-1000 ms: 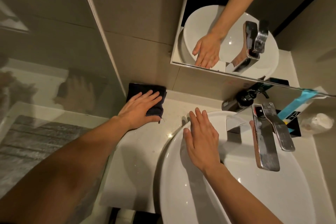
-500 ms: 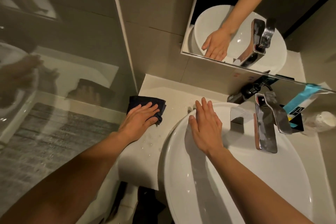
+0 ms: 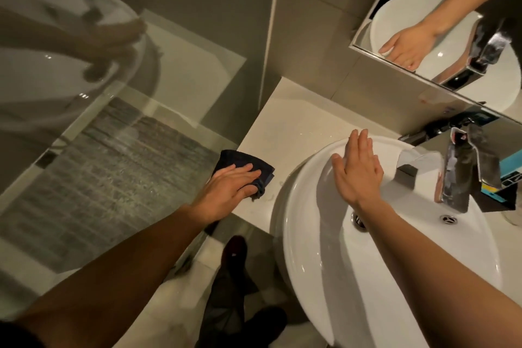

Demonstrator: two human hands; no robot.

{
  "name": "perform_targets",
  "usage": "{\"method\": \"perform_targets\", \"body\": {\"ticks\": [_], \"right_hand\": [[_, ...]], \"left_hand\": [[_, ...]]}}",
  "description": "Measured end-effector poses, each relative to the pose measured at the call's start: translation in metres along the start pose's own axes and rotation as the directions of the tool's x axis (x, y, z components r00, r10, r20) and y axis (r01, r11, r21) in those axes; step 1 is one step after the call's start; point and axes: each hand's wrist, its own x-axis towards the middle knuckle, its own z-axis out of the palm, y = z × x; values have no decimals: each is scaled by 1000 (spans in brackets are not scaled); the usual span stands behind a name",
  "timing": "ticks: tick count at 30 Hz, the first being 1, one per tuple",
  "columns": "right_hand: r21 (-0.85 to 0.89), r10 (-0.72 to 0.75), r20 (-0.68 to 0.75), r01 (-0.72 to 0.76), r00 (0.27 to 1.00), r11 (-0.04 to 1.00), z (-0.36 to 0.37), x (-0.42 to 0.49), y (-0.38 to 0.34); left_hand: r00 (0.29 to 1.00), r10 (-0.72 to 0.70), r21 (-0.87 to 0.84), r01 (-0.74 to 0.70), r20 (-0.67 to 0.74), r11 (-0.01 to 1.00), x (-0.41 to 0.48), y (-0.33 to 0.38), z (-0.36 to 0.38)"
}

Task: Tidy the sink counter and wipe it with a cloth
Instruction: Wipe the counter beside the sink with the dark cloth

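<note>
Since a second ago the dark cloth (image 3: pixel 245 167) has slid from the wall corner toward the near, left edge of the pale bench (image 3: pixel 293 133), which now shows bare behind it. It lies at centre frame, folded, just left of the white basin (image 3: pixel 316 234). Pressing flat on it is the left hand (image 3: pixel 229 190), its grip wide with fingers spread rather than closed around the fabric. Lying open, palm down, the right hand (image 3: pixel 358 170) rests on the basin's far rim. At right the chrome tap (image 3: pixel 463 175) juts over the bowl; behind it sit what may be toiletry packets, blurred. Glass panelling fills the left.
</note>
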Motion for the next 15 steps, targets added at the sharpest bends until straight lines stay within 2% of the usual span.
{"method": "perform_targets", "body": {"ticks": [11, 13, 15], "right_hand": [[-43, -22, 14, 22, 1000, 999, 1, -1, 5], [-46, -21, 18, 22, 1000, 999, 1, -1, 5], [-44, -25, 24, 26, 999, 999, 0, 0, 5]], "left_hand": [[995, -98, -90, 96, -12, 991, -83, 13, 6], [988, -150, -108, 152, 28, 982, -91, 15, 3], [971, -227, -196, 238, 76, 951, -98, 19, -5]]}}
